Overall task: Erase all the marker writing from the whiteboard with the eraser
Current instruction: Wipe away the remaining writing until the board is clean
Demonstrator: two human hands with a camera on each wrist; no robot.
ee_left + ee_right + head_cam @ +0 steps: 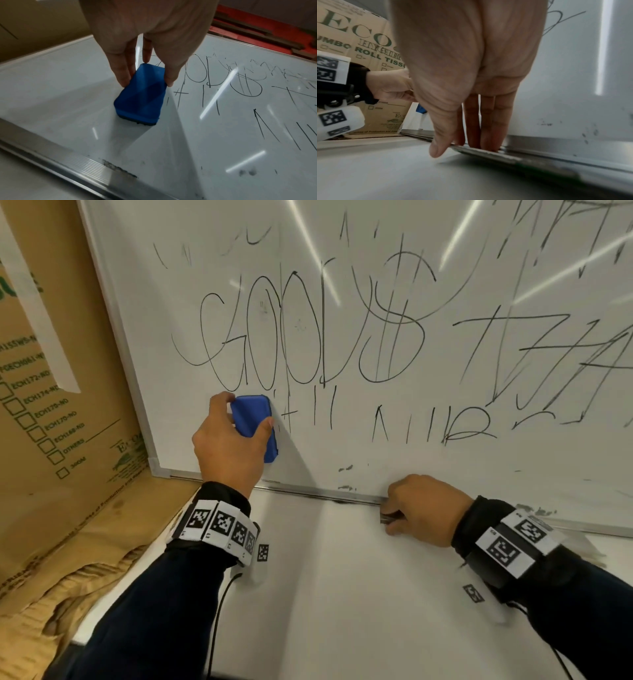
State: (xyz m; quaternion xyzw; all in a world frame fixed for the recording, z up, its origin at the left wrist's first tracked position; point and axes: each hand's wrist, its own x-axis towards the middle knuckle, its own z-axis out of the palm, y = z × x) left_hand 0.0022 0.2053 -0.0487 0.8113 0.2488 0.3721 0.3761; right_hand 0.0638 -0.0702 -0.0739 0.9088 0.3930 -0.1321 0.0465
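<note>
A whiteboard (pixel 342 453) leans upright on a table, covered in black marker writing (pixel 308 337) across its middle and right. My left hand (pixel 245 412) grips a blue eraser (pixel 255 422) flat against the board's lower left, just under the big letters; thumb and fingers pinch its sides (pixel 142 94). The patch of board (pixel 68 81) left of and below the eraser is free of writing. My right hand (pixel 394 518) holds the metal tray (pixel 308 493) along the board's bottom edge, fingers (pixel 488 135) in the tray (pixel 556 147) and thumb in front.
A large printed cardboard box (pixel 51 405) stands close against the board's left edge, with crumpled brown paper (pixel 68 594) below it. The white table (pixel 342 594) spreads in front of the board. A black cable (pixel 219 611) hangs from my left wrist.
</note>
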